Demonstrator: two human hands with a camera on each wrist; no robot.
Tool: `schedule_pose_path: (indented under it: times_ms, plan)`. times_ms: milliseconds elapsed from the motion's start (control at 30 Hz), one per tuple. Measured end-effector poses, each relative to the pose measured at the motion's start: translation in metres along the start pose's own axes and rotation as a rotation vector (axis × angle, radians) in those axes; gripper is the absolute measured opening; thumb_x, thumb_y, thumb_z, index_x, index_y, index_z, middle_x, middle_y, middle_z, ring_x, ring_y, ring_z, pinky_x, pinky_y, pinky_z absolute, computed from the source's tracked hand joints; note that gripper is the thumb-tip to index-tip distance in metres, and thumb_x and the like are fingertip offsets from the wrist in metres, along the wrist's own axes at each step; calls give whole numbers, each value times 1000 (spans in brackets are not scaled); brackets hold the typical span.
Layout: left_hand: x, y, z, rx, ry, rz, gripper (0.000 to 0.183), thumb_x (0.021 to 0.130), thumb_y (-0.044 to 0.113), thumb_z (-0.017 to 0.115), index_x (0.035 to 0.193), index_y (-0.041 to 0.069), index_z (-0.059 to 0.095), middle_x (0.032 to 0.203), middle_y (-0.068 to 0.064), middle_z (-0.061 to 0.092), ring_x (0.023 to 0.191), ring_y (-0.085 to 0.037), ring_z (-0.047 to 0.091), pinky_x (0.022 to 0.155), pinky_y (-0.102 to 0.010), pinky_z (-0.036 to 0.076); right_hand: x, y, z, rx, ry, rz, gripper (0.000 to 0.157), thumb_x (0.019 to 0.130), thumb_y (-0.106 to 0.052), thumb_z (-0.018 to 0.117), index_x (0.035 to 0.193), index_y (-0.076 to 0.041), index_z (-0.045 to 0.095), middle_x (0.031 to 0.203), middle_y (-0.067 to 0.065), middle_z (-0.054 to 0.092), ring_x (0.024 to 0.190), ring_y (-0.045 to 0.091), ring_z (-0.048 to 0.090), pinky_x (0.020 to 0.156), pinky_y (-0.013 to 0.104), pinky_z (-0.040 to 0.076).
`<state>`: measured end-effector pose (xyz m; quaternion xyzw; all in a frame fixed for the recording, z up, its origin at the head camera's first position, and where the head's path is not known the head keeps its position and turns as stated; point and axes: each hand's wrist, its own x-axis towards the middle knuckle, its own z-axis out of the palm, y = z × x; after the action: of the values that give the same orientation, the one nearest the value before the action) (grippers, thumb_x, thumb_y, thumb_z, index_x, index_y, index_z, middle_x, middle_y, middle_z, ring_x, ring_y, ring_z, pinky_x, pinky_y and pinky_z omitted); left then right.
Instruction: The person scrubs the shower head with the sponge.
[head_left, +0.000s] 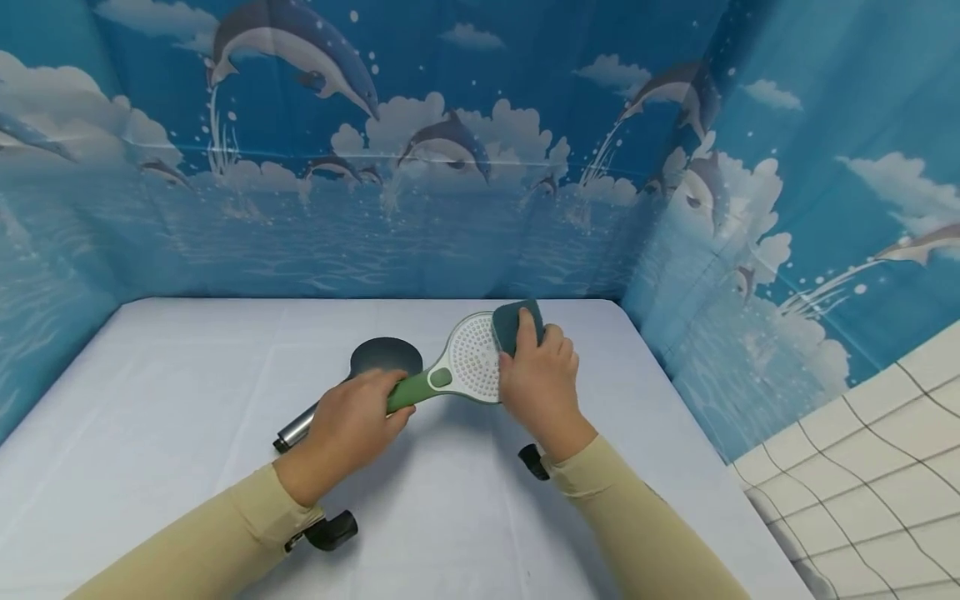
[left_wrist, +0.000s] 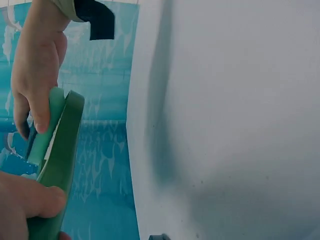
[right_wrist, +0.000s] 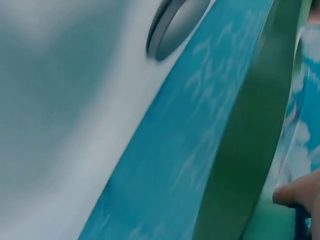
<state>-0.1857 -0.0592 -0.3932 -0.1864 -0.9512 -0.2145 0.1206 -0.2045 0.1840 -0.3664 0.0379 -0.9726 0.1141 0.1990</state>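
My left hand (head_left: 356,419) grips the green handle of a shower head (head_left: 472,354), whose round white nozzle face is turned up toward me. In my right hand (head_left: 545,385) is a sponge (head_left: 517,323), dark teal on top and lighter green beneath, held against the right part of that face. The index finger lies along the sponge's top. From the left wrist view, the sponge (left_wrist: 49,127) sits between the right fingers and the nozzle side. The right wrist view shows the green back of the shower head (right_wrist: 250,125) close up, with the sponge at its lower edge.
A second shower head (head_left: 386,355), dark with a chrome handle, lies on the white-covered table (head_left: 187,367) behind my left hand. Dolphin-print curtains (head_left: 450,225) enclose the back and sides. White tiling (head_left: 862,467) shows at the lower right. A black camera mount (head_left: 332,531) hangs under my left wrist.
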Motion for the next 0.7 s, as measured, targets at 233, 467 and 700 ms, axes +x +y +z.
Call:
schedule_pose_path:
  times_ms: [233,467,700]
  plan:
    - [3,-2,0,-33,-138,-69,35,98,23,75,128,7,67,102,-4,65,81,-16,56,72,-38,50,-22,-36,13,-17,110,-293,68,99,-25,72,156,-2,43,128,32,52,97,39,54,73,46,43]
    - [3,-6,-5,-135,-246,-120,33,99,22,74,125,8,61,99,-2,65,81,-17,57,74,-38,49,2,-10,3,-9,23,-68,67,104,-26,65,161,-7,35,137,34,45,112,45,49,90,54,42]
    - [4,-4,-5,-152,-252,-125,44,102,36,70,136,9,62,92,0,66,71,-16,55,64,-34,45,-12,-27,11,6,43,-186,68,102,-27,68,159,-4,38,134,34,48,106,43,53,85,52,45]
